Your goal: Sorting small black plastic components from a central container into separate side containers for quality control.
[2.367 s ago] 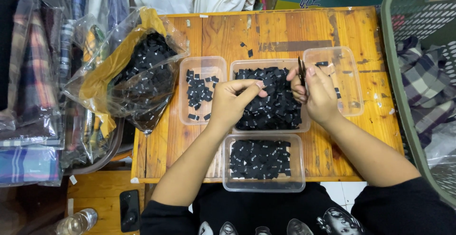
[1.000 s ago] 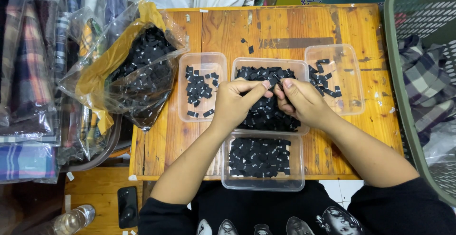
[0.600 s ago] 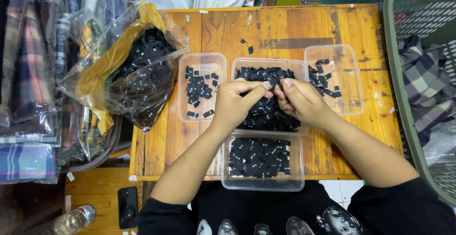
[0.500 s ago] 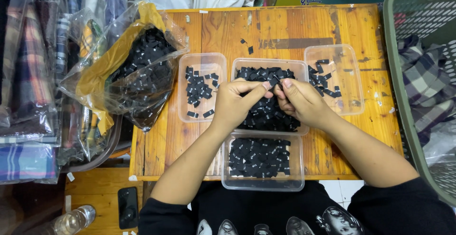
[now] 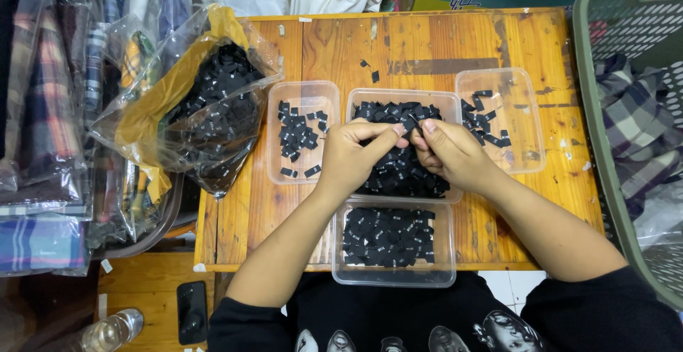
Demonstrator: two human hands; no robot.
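- Basically nothing's moved for the last second: both hands still meet over the middle tub (image 5: pixel 370 99) of black labels, same as before.
- Left hand (image 5: pixel 356 156) and right hand (image 5: pixel 448 154) are each pinched on one small black label (image 5: pixel 413 121) between them.
- A couple of seconds back the right hand was out by the right-hand tub (image 5: pixel 523 121); now it's back at centre.
- Near tub (image 5: pixel 393 277) sits just below on the wooden surface (image 5: pixel 427 46).
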